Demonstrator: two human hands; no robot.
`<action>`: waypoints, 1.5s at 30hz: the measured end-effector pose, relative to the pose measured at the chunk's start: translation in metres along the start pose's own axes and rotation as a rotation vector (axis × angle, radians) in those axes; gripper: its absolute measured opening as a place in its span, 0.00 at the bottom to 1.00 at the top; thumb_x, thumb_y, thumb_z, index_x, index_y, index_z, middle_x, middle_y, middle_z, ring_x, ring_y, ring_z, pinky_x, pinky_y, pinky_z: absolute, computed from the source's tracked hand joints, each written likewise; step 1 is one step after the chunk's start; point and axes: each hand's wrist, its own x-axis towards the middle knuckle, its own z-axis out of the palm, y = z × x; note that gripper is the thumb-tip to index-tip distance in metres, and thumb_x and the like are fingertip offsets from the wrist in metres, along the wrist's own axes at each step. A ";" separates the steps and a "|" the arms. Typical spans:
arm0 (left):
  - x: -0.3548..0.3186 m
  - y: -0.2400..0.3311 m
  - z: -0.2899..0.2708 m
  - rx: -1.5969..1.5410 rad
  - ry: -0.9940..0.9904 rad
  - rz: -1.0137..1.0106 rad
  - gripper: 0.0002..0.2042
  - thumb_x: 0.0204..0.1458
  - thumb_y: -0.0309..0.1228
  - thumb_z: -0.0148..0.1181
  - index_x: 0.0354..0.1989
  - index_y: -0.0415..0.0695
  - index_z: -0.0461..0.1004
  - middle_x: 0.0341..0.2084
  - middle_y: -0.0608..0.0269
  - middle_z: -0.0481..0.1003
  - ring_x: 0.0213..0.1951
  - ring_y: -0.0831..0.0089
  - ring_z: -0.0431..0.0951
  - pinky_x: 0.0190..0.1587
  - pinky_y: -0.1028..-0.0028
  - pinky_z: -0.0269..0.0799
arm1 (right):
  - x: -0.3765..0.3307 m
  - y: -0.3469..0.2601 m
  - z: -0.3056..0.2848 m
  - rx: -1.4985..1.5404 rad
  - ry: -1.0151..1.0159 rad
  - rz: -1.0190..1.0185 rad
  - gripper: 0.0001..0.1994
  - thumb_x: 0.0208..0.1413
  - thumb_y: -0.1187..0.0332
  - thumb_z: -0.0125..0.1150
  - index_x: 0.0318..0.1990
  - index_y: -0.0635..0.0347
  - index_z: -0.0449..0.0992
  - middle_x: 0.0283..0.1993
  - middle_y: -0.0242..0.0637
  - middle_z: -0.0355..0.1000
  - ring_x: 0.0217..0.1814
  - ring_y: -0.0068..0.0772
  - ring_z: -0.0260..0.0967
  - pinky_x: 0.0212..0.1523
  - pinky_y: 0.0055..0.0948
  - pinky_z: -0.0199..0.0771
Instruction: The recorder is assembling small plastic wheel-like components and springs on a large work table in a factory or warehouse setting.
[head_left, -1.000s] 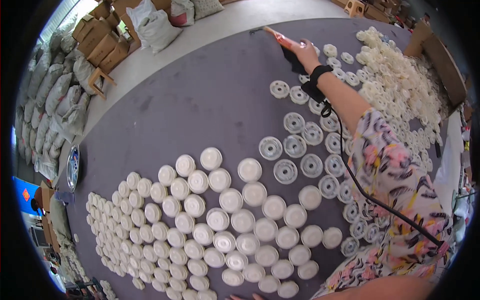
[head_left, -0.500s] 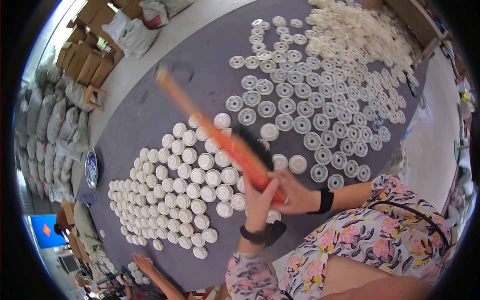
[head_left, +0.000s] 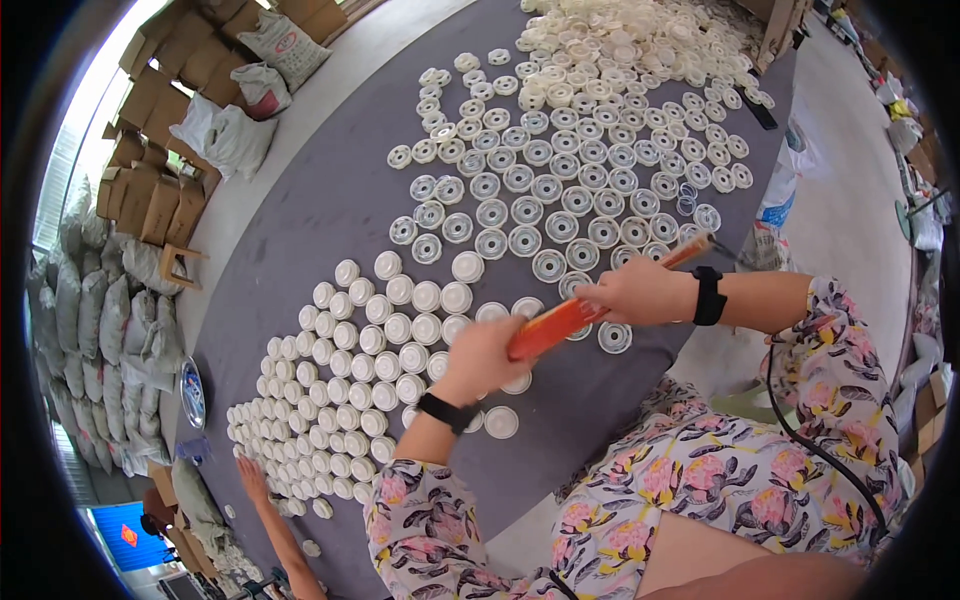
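Both hands hold a brush with an orange-red wooden body (head_left: 558,326) slantwise above the table. My left hand (head_left: 484,356) is closed at the brush's lower left end, over white round caps (head_left: 411,356). My right hand (head_left: 638,290) is closed around it further up, and the thin handle sticks out past it toward the upper right. The bristles cannot be made out now. Beneath and beyond my right hand lie whitish ring-shaped discs with dark centre holes (head_left: 525,240). Wristbands sit on both wrists.
A heap of pale plastic rings (head_left: 640,45) covers the far end of the grey table (head_left: 310,190). Another person's hand (head_left: 252,478) touches the caps at the lower left. Stacked sacks (head_left: 115,320), cardboard boxes (head_left: 150,200) and a round metal tray (head_left: 193,392) are to the left.
The brush has swung round: its thin handle pointed to the upper left and now points to the upper right. My hands have moved apart along it. The other person's hand has reached the caps.
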 end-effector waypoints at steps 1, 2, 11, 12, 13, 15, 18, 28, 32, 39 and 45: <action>0.007 -0.023 0.004 -0.014 0.173 0.182 0.22 0.37 0.33 0.66 0.43 0.40 0.70 0.34 0.54 0.73 0.35 0.61 0.75 0.37 0.67 0.70 | -0.006 0.015 0.011 0.129 0.086 -0.026 0.18 0.49 0.58 0.56 0.44 0.57 0.65 0.29 0.46 0.71 0.30 0.45 0.72 0.30 0.39 0.70; 0.023 -0.037 0.001 -0.217 0.192 0.050 0.22 0.41 0.34 0.65 0.45 0.39 0.68 0.41 0.54 0.72 0.42 0.62 0.73 0.43 0.69 0.69 | -0.022 0.031 0.028 0.136 0.098 0.004 0.18 0.49 0.58 0.56 0.44 0.57 0.65 0.29 0.46 0.71 0.30 0.45 0.72 0.30 0.39 0.70; 0.073 -0.181 0.064 0.321 0.317 -0.272 0.35 0.42 0.40 0.62 0.60 0.46 0.55 0.57 0.49 0.59 0.57 0.54 0.60 0.58 0.50 0.52 | -0.044 -0.023 0.105 0.718 0.520 0.412 0.25 0.53 0.67 0.48 0.60 0.51 0.58 0.39 0.47 0.71 0.37 0.48 0.69 0.38 0.38 0.69; 0.072 -0.184 0.065 0.265 0.264 -0.334 0.36 0.41 0.39 0.63 0.60 0.47 0.54 0.57 0.49 0.59 0.57 0.54 0.60 0.58 0.49 0.51 | -0.041 -0.032 0.107 0.720 0.526 0.422 0.25 0.53 0.67 0.48 0.60 0.51 0.58 0.39 0.47 0.71 0.37 0.48 0.69 0.38 0.38 0.69; 0.068 -0.190 0.063 0.291 0.255 -0.285 0.38 0.39 0.37 0.64 0.61 0.48 0.52 0.55 0.51 0.61 0.56 0.54 0.62 0.58 0.50 0.50 | -0.035 -0.041 0.109 0.638 0.535 0.478 0.25 0.52 0.67 0.49 0.60 0.50 0.58 0.37 0.46 0.71 0.37 0.47 0.69 0.37 0.39 0.69; 0.063 -0.190 0.064 0.303 0.150 -0.147 0.36 0.39 0.36 0.63 0.60 0.48 0.54 0.51 0.51 0.65 0.53 0.55 0.65 0.58 0.51 0.51 | -0.015 -0.057 0.128 0.496 0.706 0.500 0.26 0.51 0.67 0.51 0.60 0.45 0.59 0.29 0.44 0.69 0.30 0.46 0.69 0.31 0.41 0.69; 0.050 -0.208 0.046 0.324 0.152 0.137 0.33 0.39 0.37 0.63 0.57 0.47 0.59 0.49 0.50 0.66 0.52 0.55 0.65 0.57 0.53 0.53 | 0.010 -0.084 0.149 0.455 0.639 0.684 0.26 0.51 0.67 0.52 0.60 0.45 0.58 0.27 0.44 0.67 0.26 0.47 0.68 0.28 0.41 0.70; 0.031 -0.312 -0.010 0.350 0.256 -0.106 0.37 0.34 0.53 0.65 0.56 0.53 0.62 0.59 0.44 0.51 0.58 0.48 0.55 0.58 0.53 0.51 | 0.124 -0.172 0.171 0.364 0.636 0.736 0.28 0.50 0.65 0.52 0.62 0.48 0.56 0.22 0.41 0.67 0.21 0.44 0.67 0.23 0.39 0.69; -0.005 -0.309 -0.001 0.360 0.170 0.038 0.37 0.29 0.44 0.67 0.55 0.54 0.63 0.59 0.47 0.53 0.58 0.48 0.56 0.58 0.55 0.52 | 0.147 -0.217 0.169 0.401 0.528 0.619 0.29 0.51 0.65 0.52 0.62 0.51 0.54 0.22 0.43 0.68 0.20 0.44 0.67 0.21 0.39 0.68; -0.115 -0.344 -0.008 0.349 0.183 0.081 0.38 0.25 0.41 0.66 0.54 0.56 0.64 0.57 0.49 0.55 0.56 0.48 0.57 0.55 0.56 0.57 | 0.181 -0.297 0.200 0.536 0.452 0.469 0.29 0.53 0.62 0.50 0.63 0.51 0.51 0.22 0.46 0.69 0.21 0.46 0.68 0.21 0.42 0.68; -0.247 -0.376 -0.025 0.445 0.132 0.004 0.36 0.26 0.44 0.64 0.53 0.57 0.66 0.56 0.49 0.57 0.53 0.49 0.61 0.52 0.54 0.58 | 0.202 -0.378 0.213 0.631 0.383 0.244 0.29 0.54 0.62 0.49 0.64 0.50 0.49 0.22 0.48 0.68 0.21 0.49 0.68 0.21 0.43 0.67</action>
